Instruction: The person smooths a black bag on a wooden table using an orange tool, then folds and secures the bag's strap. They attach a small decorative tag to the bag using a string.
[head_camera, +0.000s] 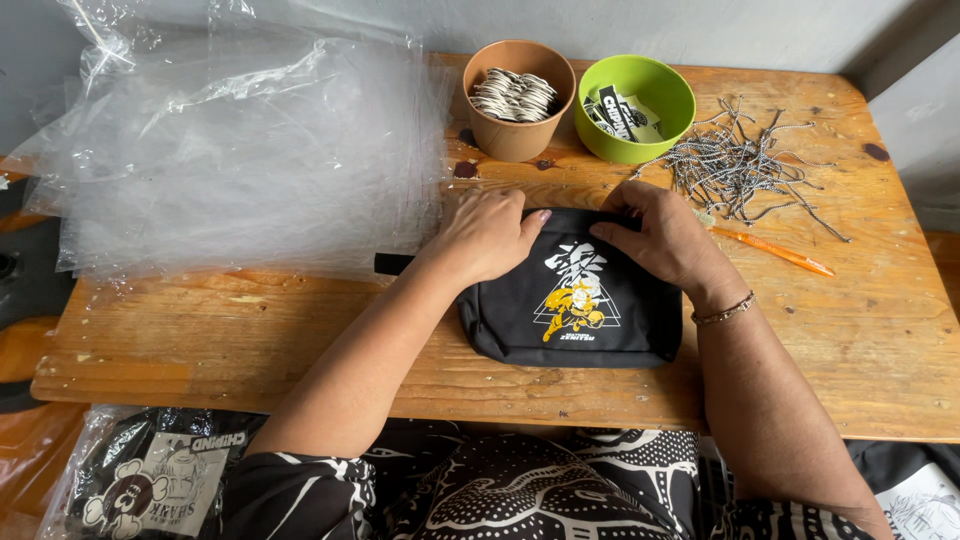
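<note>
While both palms press down on it, the black pouch (575, 300) lies flat on the wooden table (250, 335), its white and yellow print facing up between the wrists. The left hand (488, 235) rests on the pouch's upper left corner, fingers bent and laid over the top edge, touching rather than gripping anything. The right hand (662, 232) covers the upper right corner the same way, fingers curled toward the left hand's, a thin bracelet (724, 311) on its wrist. Just beyond the left hand stands a brown cup (518, 135) of round tags; beyond the right hand sits a green bowl (634, 145) of printed labels. Further right of the right hand lie loose grey cords (745, 160) and an orange pen (775, 250). Left of the left hand spreads a stack of clear plastic bags (240, 150).
</note>
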